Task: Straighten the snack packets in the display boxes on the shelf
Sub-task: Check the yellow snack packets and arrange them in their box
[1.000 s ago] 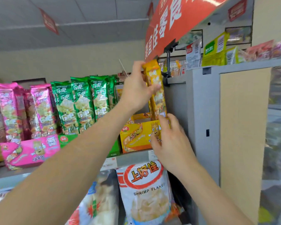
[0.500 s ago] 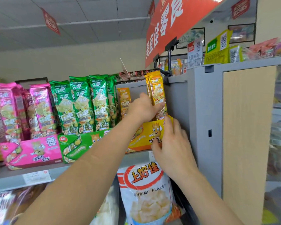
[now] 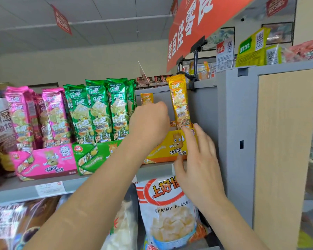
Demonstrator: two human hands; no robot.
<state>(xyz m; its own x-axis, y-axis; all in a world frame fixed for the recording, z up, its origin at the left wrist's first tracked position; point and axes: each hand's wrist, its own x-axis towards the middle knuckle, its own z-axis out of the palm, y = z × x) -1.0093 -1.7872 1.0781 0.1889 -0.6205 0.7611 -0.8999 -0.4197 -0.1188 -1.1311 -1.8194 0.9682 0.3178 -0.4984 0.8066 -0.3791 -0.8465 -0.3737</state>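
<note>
Reaches up with left hand (image 3: 149, 123), wrist bent, fingers curled down into the yellow box (image 3: 167, 147) at the right end of the shelf (image 3: 16, 190). Grip hidden, can't tell if holding anything. Lays right hand (image 3: 197, 159) on the box's near right corner, fingers straight and spread. Shows one yellow packet (image 3: 179, 103) upright inside, at right.

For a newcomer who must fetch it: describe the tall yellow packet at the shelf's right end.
Under the red banner, the shelf ends at a grey panel. The last box there is the yellow box, right of the green box. The packet stands at its right end beside the panel, reaching higher than the other yellow packet to its left.
</note>
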